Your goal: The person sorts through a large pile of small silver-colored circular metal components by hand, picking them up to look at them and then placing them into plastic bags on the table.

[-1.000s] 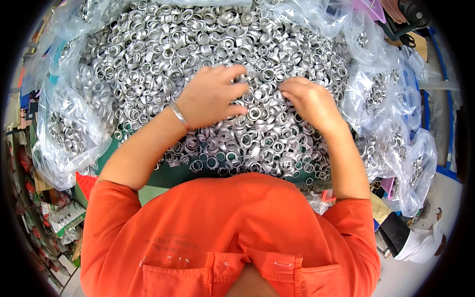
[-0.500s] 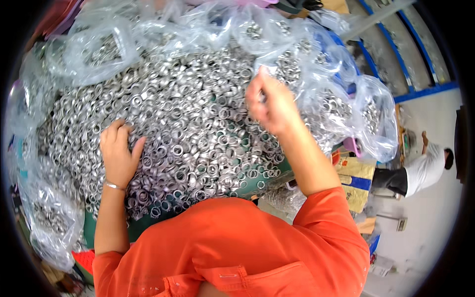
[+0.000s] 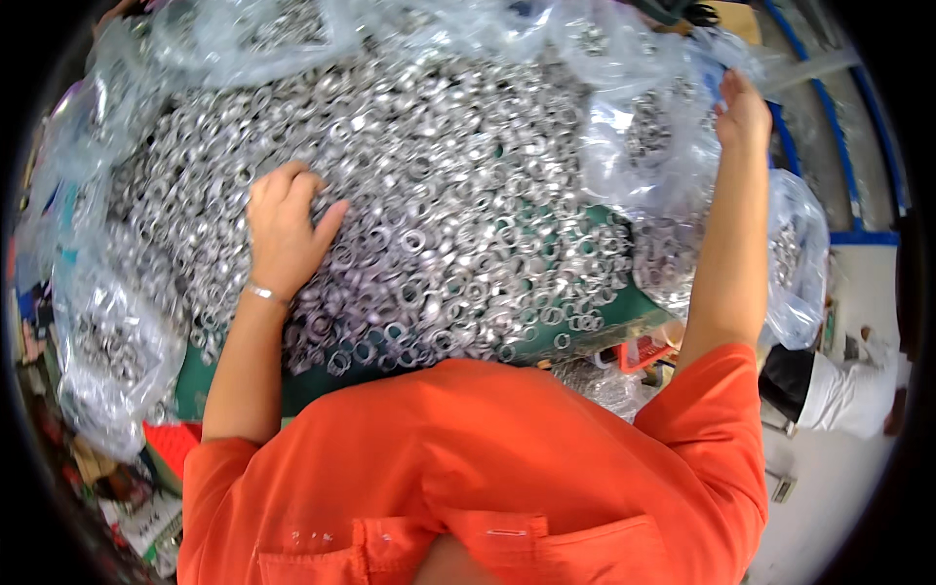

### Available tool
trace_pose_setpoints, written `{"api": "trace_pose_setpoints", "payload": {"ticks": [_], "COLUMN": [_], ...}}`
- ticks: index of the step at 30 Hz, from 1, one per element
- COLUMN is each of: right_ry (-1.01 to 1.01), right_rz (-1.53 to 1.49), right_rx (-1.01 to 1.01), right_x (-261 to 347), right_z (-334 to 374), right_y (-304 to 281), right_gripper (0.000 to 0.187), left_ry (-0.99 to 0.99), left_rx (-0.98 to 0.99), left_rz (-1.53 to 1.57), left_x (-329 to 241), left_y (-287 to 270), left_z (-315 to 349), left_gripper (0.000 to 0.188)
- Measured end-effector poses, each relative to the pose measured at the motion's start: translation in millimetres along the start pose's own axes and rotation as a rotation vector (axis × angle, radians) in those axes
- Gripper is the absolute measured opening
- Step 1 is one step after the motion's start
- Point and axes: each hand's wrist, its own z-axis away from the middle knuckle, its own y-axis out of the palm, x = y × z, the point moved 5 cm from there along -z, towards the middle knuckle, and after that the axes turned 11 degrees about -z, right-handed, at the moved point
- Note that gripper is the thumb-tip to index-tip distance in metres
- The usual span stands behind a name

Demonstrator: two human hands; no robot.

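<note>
A broad heap of silver metal rings (image 3: 458, 224) covers a green tabletop (image 3: 366, 353). My left hand (image 3: 288, 229), with a bracelet at its wrist, lies palm down on the left part of the heap. Its thumb stands away from the slightly bent fingers, so it is open. My right arm stretches to the far right, where my right hand (image 3: 743, 112) is above clear plastic bags. Its fingers are curled; whatever they may hold is too small and blurred to make out. Below and left of it, a clear plastic bag (image 3: 609, 146) with rings inside lies folded open.
More ring-filled bags line the table, among them a left bag (image 3: 112, 351) and a right bag (image 3: 795, 263). An orange-red basket (image 3: 648, 351) sits below the table's right edge. Blue-edged racks (image 3: 829, 117) stand at the far right. A person in white (image 3: 848, 390) is beyond.
My right hand has moved from over the heap to the right, above the bags. My left hand keeps its place on the rings, while the whole view has shifted.
</note>
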Motion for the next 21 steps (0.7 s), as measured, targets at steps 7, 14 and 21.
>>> {"api": "trace_pose_setpoints", "payload": {"ticks": [7, 14, 21], "right_ry": [-0.370, -0.488, -0.516], "right_rz": [0.699, 1.033, 0.934], "right_rx": [1.064, 0.823, 0.854], "right_x": [-79.5, -126.7, -124.9], "right_z": [241.4, 259.3, 261.0], "right_y": [76.0, 82.2, 79.0], "right_gripper": [0.012, 0.021, 0.017], "left_ry": [0.055, 0.017, 0.134], "left_rx": [0.055, 0.061, -0.029], "left_rz": [0.177, 0.357, 0.589], "left_x": [-9.0, -28.4, -71.4], "left_y": [0.1, -13.4, -0.3], "left_z": [10.0, 1.8, -22.7], "left_gripper": [0.017, 0.018, 0.025]}}
